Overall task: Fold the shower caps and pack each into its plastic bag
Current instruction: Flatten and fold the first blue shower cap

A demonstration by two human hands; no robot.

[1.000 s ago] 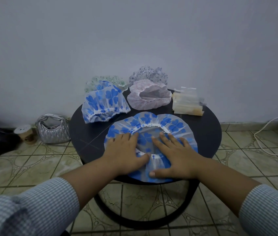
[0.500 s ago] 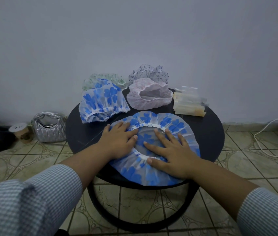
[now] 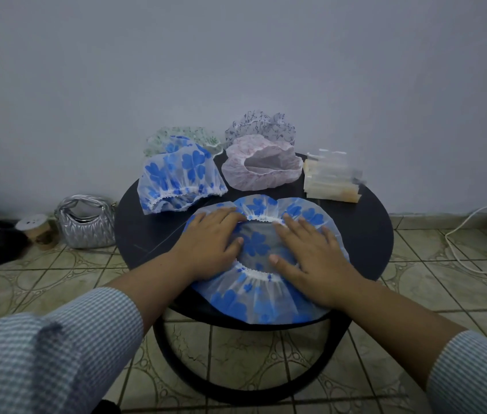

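L hand [image 3: 209,243] & R hand [image 3: 311,252] both flat, fingers straight, pressing blue-flower cap [image 3: 254,246] spread under palms on table [image 3: 367,222]. Keep rim even, push air out b4 folding in half. Bags stack [image 3: 330,182] beyond R hand.

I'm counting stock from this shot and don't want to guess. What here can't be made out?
All in the head view:
- Stack of plastic bags: blurred, so no count.
- Green-print cap: mostly hidden behind the folded blue-flower cap.
- Dark-print cap: lower part hidden by the pink cap.
- Flattened blue cap: middle covered by left hand and right hand.
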